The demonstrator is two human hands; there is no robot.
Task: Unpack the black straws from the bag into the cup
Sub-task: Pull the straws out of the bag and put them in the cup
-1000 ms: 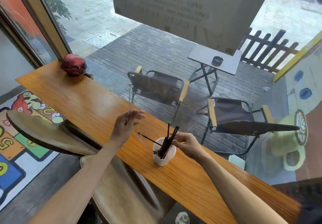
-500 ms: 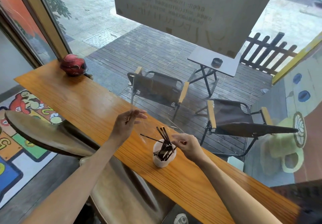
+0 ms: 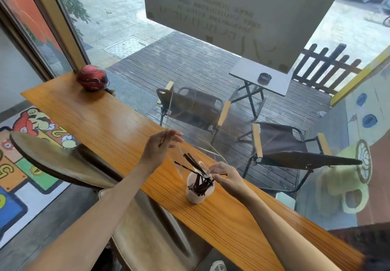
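Observation:
A white cup (image 3: 197,193) stands on the wooden counter (image 3: 109,131) and holds several black straws (image 3: 199,181). A clear plastic bag (image 3: 190,140) hangs over the cup, its mouth down around the straws' tops. My left hand (image 3: 159,149) pinches the bag's upper left edge, up and left of the cup. My right hand (image 3: 224,174) pinches the bag's lower end right at the cup's rim, beside the straws. The bag is nearly see-through and its outline is hard to follow.
A red helmet (image 3: 92,79) sits at the counter's far left end. Brown padded stools (image 3: 63,165) stand just below the counter's near edge. The window glass runs along the counter's far side, with folding chairs (image 3: 196,108) and a small table (image 3: 260,76) outside.
The straws have dropped from upright to a slanted spread in the cup. My right hand moved slightly lower toward the cup's rim. My left hand stays up, holding the bag.

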